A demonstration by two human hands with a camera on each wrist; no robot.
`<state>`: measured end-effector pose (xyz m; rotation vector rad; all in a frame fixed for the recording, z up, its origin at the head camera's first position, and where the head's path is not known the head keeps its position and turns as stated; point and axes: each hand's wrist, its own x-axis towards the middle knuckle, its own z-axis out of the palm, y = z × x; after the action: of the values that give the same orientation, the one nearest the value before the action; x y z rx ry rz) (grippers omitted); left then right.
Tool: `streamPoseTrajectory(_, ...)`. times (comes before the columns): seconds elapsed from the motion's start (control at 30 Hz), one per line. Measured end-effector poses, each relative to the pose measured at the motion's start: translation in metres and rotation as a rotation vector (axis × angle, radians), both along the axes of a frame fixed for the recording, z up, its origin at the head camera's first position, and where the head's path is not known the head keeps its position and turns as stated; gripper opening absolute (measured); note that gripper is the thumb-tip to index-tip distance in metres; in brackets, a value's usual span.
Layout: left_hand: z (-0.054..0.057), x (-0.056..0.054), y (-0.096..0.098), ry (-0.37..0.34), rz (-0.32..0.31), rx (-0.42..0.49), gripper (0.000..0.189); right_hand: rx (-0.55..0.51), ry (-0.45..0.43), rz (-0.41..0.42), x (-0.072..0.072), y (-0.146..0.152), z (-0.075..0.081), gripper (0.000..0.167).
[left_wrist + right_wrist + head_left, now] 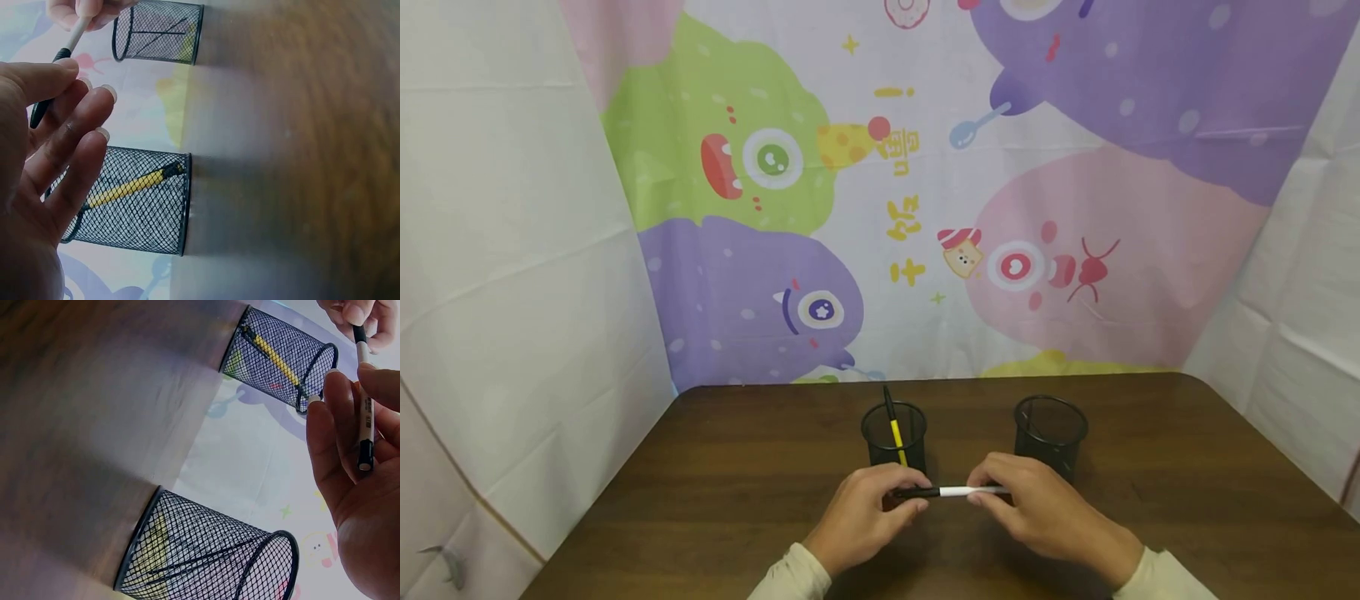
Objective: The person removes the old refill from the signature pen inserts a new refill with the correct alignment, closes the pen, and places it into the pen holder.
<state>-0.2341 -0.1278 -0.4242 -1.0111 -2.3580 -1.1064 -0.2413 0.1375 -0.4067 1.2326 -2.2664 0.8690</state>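
Note:
In the head view, both hands hold one white marker pen (955,492) level above the table, in front of two mesh cups. My left hand (868,510) pinches its black capped end between thumb and fingers. Farther along the white barrel, my right hand (1048,512) pinches it; printing and a black tail end (366,456) show in the right wrist view. Just beyond the left hand is the left black mesh cup (880,457), with a yellow and black pen (896,433) leaning in it. The right black mesh cup (1063,458) stands behind the right hand, partly hidden by it.
A dark brown wooden table (737,467) carries both cups, set apart from each other. Behind its far edge hangs a cloth printed with cartoon monsters (760,292). White cloth walls (505,208) close in the left and right sides.

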Motion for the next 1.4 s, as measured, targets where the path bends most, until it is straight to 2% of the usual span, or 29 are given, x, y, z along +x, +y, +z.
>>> streamPoseTrajectory(0.23, 0.0002, -0.0015, -0.0003, 0.008, 0.01, -0.003, 0.013, 0.007, 0.006, -0.014, -0.0004, 0.0005, 0.0, 0.018)
streamPoseTrajectory(0.47, -0.0002, -0.0011, -0.001, -0.052, -0.005, 0.007, 0.01, 0.003, 0.011, -0.003, -0.0006, 0.0005, -0.0003, 0.018)
streamPoseTrajectory(1.4, -0.0031, -0.0001, -0.0008, -0.166, -0.094, 0.102, 0.011, -0.005, 0.05, -0.003, -0.0012, -0.0016, -0.0008, 0.022)
